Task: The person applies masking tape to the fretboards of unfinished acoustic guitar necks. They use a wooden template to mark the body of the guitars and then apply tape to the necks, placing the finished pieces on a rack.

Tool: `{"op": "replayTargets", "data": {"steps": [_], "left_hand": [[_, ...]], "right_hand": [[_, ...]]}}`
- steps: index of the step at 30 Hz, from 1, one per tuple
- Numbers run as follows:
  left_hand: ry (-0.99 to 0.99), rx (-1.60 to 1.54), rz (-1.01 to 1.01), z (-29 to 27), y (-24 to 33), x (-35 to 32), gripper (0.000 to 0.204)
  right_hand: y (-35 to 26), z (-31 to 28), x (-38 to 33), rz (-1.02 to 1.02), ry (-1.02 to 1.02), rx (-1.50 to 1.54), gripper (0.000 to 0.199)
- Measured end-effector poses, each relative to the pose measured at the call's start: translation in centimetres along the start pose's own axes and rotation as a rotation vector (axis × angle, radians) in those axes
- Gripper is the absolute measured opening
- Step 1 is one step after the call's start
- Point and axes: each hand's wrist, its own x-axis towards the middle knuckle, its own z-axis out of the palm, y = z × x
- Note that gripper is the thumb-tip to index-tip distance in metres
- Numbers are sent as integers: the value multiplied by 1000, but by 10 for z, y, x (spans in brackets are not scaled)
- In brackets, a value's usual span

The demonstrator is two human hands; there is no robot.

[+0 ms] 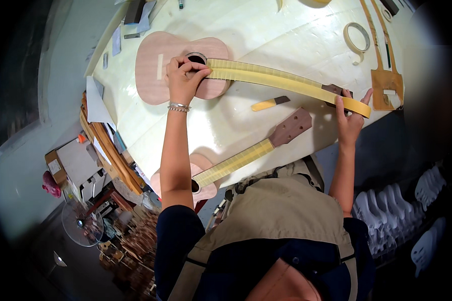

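An unfinished ukulele [150,62] with a pale pinkish wood body lies across the table, its neck pointing right. A strip of yellow masking tape [271,78] stretches along its fretboard, partly beside another taped band. Next to the sound hole, my left hand [182,80] pinches the strip's end. My right hand [350,123] grips the tape roll [357,106] by the headstock, which is partly hidden. Nearer to me lies a second ukulele [201,165], its fretboard covered with yellow tape and its headstock bare. Between the two rests a knife-like tool [270,103] with a yellow handle and dark end.
Another tape roll [356,37] sits at the far right, by a brown flat neck-shaped template [386,90]. Dark blocks and paper scraps [145,17] lie at the far left. A fan [83,223] and stacked wooden parts stand lower left; white shaped pieces [386,210] are racked lower right.
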Motion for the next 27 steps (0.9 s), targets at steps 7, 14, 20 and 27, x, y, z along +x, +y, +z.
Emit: {"op": "replayTargets", "data": {"steps": [7, 14, 20, 27], "left_hand": [[-66, -233, -39, -6, -3, -2, 11], [-71, -79, 11, -4, 3, 3, 11], [64, -46, 97, -2, -2, -1, 28], [-9, 423, 323, 14, 12, -43, 66]], "right_hand": [[-1, -1, 2, 25, 3, 24, 87], [-2, 0, 1, 47, 9, 39, 90], [1, 2, -1, 58, 6, 63, 85], [4, 7, -2, 12, 109, 34, 64]]}}
